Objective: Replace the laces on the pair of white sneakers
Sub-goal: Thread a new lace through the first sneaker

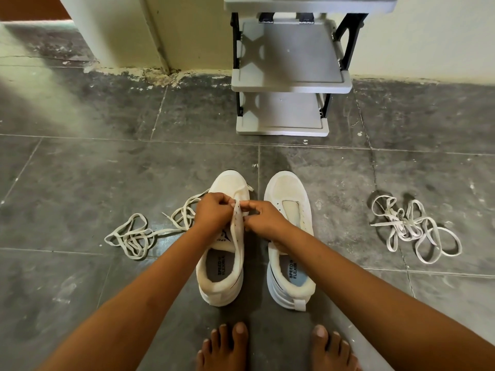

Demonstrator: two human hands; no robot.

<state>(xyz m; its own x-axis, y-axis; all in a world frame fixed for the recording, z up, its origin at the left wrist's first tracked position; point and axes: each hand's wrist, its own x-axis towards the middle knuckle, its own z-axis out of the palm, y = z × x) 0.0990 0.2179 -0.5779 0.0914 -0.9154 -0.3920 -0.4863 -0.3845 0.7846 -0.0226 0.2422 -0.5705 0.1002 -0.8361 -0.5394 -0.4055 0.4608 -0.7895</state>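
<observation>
The left sneaker [227, 183] and right sneaker [288, 191] stand side by side on the floor [80, 170], toes toward a grey shelf rack [292, 84] at the wall. Both hands meet over the left sneaker's front eyelets. The left hand [214, 210] has its fingers [227, 203] curled, pinching the lace [168, 231], which trails away left across the floor. The right hand [265, 220] pinches the left sneaker's eyelet strip. A second lace [404, 223] lies tangled well to the right.

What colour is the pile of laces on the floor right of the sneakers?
Off-white; the pile of laces shows clearly in the head view.
</observation>
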